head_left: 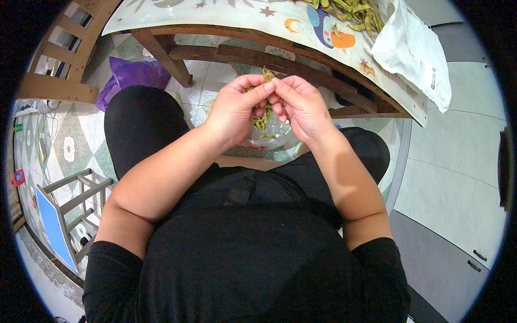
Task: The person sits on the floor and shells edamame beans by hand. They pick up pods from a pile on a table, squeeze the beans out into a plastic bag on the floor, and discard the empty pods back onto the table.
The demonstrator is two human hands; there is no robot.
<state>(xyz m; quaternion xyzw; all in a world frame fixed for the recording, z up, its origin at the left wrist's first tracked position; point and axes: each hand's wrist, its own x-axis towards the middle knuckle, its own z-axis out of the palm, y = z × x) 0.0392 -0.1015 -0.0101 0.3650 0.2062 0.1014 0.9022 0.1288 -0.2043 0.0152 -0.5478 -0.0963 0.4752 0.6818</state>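
Above my lap, my left hand [237, 107] and my right hand [299, 106] meet, thumbs and fingertips pinched together on a yellow-green bean pod [267, 74]. The pod's end sticks up past my fingertips. Below my hands, between my knees, a clear plastic bag [277, 134] holds several green pods or pod shells [262, 121]; my fingers partly cover it. On the table ahead, at the far right, lies a heap of similar bean pods [358, 12].
The wooden table [226, 19] has a printed white cover. A white bag [414, 54] hangs over its right edge. A purple plastic bag [132, 77] rests on the floor by my left knee. At left is a blue-topped stool [56, 227]; pale cabinets [447, 161] line the right.
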